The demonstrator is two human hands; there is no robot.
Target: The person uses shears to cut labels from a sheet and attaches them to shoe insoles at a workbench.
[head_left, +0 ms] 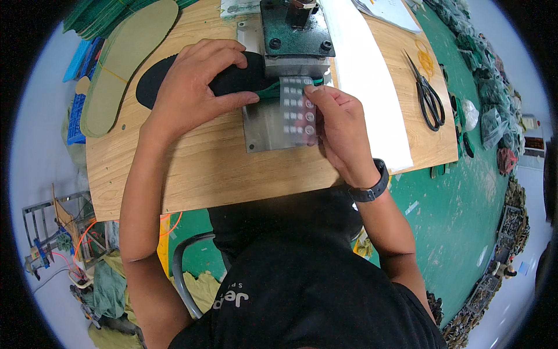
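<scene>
A black shoe insole (238, 77) lies across the metal base plate (263, 125), its right end under the dark press block (293, 35). My left hand (195, 81) is over the insole, fingers bent at its far edge and thumb along its near edge, gripping it. Between thumb and fingertips, my right hand (340, 119) pinches a clear sheet (297, 110) with rows of small pale printed marks. That sheet hangs just in front of the press, overlapping the insole's green edge. Some fingers of the right hand are hidden behind the sheet.
On the wooden table, a beige insole (131, 64) with a yellow band lies at the left, near a green stack (104, 17). Black-handled scissors (429, 99) and yellow rubber bands (427, 58) lie at the right. A long white sheet (372, 87) runs beside the press.
</scene>
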